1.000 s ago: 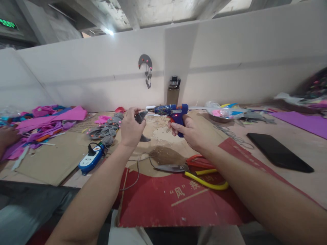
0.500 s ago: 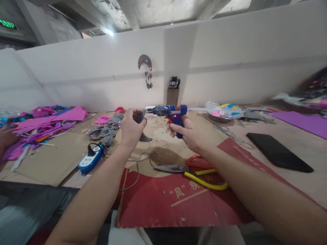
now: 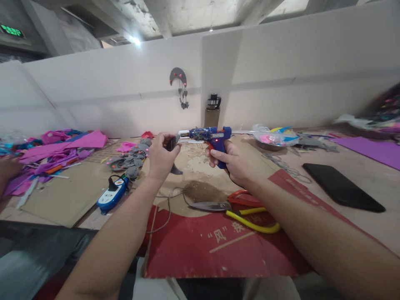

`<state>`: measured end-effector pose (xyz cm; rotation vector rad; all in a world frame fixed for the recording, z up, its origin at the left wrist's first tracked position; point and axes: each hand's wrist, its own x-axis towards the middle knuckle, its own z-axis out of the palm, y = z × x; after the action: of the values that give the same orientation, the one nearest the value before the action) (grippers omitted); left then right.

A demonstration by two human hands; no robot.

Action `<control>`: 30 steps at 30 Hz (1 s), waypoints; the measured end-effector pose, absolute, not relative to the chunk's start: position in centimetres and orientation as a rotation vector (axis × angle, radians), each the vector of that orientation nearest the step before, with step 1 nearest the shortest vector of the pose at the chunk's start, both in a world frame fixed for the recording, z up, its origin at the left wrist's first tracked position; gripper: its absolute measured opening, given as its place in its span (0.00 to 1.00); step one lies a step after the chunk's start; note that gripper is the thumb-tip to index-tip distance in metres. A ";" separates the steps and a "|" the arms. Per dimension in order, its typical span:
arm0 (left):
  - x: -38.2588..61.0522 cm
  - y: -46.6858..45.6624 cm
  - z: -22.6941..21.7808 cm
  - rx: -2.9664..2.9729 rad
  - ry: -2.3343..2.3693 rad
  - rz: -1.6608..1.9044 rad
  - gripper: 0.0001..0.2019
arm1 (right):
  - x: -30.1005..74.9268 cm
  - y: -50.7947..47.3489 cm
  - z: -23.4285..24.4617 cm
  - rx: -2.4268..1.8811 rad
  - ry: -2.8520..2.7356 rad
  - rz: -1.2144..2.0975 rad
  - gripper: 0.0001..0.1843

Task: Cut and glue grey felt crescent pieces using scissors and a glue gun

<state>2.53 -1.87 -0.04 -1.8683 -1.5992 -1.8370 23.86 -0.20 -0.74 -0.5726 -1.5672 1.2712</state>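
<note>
My left hand (image 3: 162, 156) pinches a dark grey felt piece (image 3: 176, 169), seemingly a crescent; the fingers cover much of it. In my right hand (image 3: 229, 160) is a blue glue gun (image 3: 218, 143), its red light lit and a finger near the trigger. The gun's nozzle points left, close to the felt's upper tip; I cannot tell whether they touch. A pale glue stick (image 3: 242, 132) juts from the gun's back end. Below the hands, scissors (image 3: 215, 206) with red and yellow handles lie on red-printed cardboard (image 3: 193, 250). A grey cord (image 3: 169, 208) trails beside them.
Left of my hands lie grey felt pieces with pink dots (image 3: 131, 158), a blue power strip (image 3: 112, 196) and pink felt scraps (image 3: 68, 146), near another person's hand (image 3: 9, 166). A bottle (image 3: 212, 112) stands behind. At right are a black phone (image 3: 342, 186) and a bowl (image 3: 275, 143).
The grey felt piece has turned slightly in my left hand, its lower tip shifting left. The glue gun has moved slightly right in view; both hands keep their hold.
</note>
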 end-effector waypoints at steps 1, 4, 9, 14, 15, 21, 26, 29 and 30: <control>2.5 -1.9 0.0 -1.869 -1.587 -1.828 0.12 | 23.9 -0.2 -0.7 -0.575 -1.567 1.272 0.11; 2.6 -2.1 0.0 -1.883 -1.557 -1.821 0.12 | 23.8 -0.3 -0.5 -0.542 -1.538 1.286 0.10; 2.6 -2.0 -0.1 -1.888 -1.542 -1.828 0.12 | 23.8 -0.5 -0.3 -0.439 -1.493 1.368 0.10; 2.6 -2.0 0.1 -1.875 -1.558 -1.805 0.12 | 23.8 -0.6 -0.4 -0.492 -1.516 1.376 0.10; 2.6 -2.1 0.1 -1.873 -1.553 -1.802 0.12 | 23.8 -0.6 -0.4 -0.506 -1.521 1.372 0.10; 2.7 -2.0 -0.1 -1.922 -1.540 -1.887 0.12 | 23.7 -0.4 -0.5 -0.509 -1.477 1.426 0.13; 2.9 -1.9 -0.1 -1.990 -1.516 -2.080 0.12 | 23.6 -0.6 -0.4 -0.494 -1.449 1.440 0.13; 3.1 -2.0 0.1 -2.044 -1.561 -2.212 0.12 | 23.5 -0.7 -0.3 -0.434 -1.439 1.439 0.12; 3.2 -2.0 0.1 -2.065 -1.574 -2.255 0.12 | 23.5 -0.7 -0.4 -0.410 -1.436 1.445 0.12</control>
<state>3.22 -2.03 0.14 -2.0653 -1.5743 -2.2546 23.52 -0.73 -0.36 -0.4096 -1.4358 1.4448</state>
